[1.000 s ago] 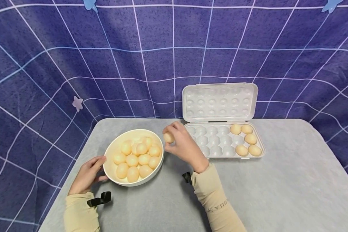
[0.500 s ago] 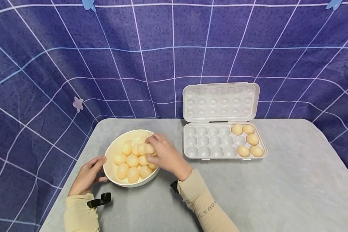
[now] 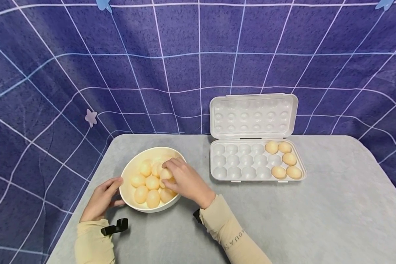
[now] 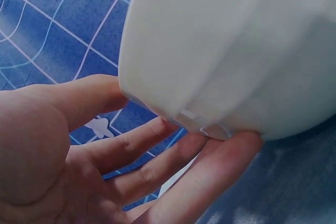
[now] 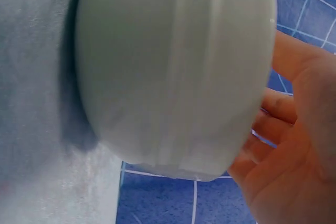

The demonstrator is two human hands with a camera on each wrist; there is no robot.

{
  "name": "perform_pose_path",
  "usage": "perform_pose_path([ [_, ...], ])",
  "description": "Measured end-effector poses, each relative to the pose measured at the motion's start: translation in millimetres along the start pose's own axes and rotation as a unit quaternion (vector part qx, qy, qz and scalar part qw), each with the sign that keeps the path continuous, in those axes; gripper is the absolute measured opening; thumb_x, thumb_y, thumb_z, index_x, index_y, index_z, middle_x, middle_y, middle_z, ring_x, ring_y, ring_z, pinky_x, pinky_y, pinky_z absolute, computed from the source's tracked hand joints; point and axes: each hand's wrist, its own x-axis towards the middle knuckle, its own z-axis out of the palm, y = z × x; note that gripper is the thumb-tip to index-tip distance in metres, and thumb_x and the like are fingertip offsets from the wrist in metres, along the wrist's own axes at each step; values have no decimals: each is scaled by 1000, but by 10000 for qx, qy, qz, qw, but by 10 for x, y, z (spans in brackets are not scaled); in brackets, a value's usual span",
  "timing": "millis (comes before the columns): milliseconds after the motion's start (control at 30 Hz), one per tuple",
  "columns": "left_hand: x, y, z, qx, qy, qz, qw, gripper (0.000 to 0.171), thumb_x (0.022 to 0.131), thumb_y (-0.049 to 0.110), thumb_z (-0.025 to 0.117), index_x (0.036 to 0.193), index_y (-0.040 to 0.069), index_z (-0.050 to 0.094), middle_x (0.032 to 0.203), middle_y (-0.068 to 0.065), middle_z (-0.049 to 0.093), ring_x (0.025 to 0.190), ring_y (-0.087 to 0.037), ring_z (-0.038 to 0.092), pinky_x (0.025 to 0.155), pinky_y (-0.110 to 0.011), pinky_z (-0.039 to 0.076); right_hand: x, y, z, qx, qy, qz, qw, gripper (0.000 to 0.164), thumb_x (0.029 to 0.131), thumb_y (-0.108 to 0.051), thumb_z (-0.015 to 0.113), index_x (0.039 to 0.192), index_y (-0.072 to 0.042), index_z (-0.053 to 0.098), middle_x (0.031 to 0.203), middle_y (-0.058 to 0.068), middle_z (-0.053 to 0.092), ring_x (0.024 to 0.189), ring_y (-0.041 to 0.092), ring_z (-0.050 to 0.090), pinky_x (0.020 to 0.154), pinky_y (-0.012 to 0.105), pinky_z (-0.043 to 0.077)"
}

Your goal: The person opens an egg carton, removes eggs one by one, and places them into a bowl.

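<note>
A white bowl (image 3: pixel 128 200) filled with several pale brown eggs (image 3: pixel 153 198) stands on the left half of the table. My left hand (image 3: pixel 100 198) holds its left side, thumb at the rim and fingers against the outer wall, as the left wrist view also shows around the bowl (image 4: pixel 220 45). Inside the bowl at the right, my right hand (image 3: pixel 186 181) pinches an egg (image 3: pixel 166 173) between thumb and fingers. In the right wrist view the bowl wall (image 5: pixel 173 77) hides the fingertips of the right hand (image 5: pixel 299 145) and the egg.
An open white egg carton (image 3: pixel 247 180) stands to the right of the bowl, its lid (image 3: pixel 254 115) leaning up at the back. Several eggs (image 3: pixel 289 159) sit in its right-hand cups. A blue gridded cloth (image 3: pixel 198 69) hangs behind the grey table (image 3: pixel 333 190).
My right hand has moved left with the egg, from beside the bowl's right rim to over it and then down among the eggs. The left hand keeps its hold on the bowl.
</note>
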Motion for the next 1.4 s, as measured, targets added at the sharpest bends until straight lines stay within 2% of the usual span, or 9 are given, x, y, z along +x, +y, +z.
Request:
perform_pose_path([
  [300,-17,87,32,86,-6,-76,9999,65,93,40,51,135,-8,34,109,-4,54,85,-4,60,69,-36,58,-2,-10,75,-95,-222,-121,9996,34,83,-31,68,109,-13,57,109,-2,56,105,11,47,98,19,39],
  [633,22,25,18,48,-125,113,9998,63,94,38,51,133,-9,35,103,0,58,86,-6,62,69,-39,58,-18,-14,110,-153,-321,-183,9992,37,84,-35,66,113,-13,58,111,-5,58,108,8,48,101,16,35],
  [733,57,-21,0,-187,-135,152,9996,58,93,36,54,129,-7,41,101,1,60,86,-9,63,68,-43,58,-22,-13,108,-141,-367,-195,9990,39,84,-37,66,113,-13,59,110,-5,59,107,8,48,100,16,36],
  [867,58,-14,6,-251,-169,198,9993,59,93,36,55,129,-8,41,101,1,60,87,-9,63,68,-43,58,-23,-18,102,-184,-449,-231,9986,41,84,-41,65,114,-13,59,109,-5,59,107,9,49,99,16,37],
  [1067,1,83,53,-59,-107,99,9999,64,94,36,51,133,-11,34,102,0,59,86,-6,62,67,-38,58,-22,-5,103,-237,-469,-314,9981,46,81,-44,66,113,-12,59,109,-3,59,106,9,48,101,16,35],
  [1400,4,53,9,108,-76,1,9999,64,95,37,50,135,-9,32,107,-1,55,86,-4,61,69,-37,58,-18,-37,32,-187,-481,-395,9979,42,83,-43,65,111,-11,60,105,-4,56,102,9,48,96,16,38],
])
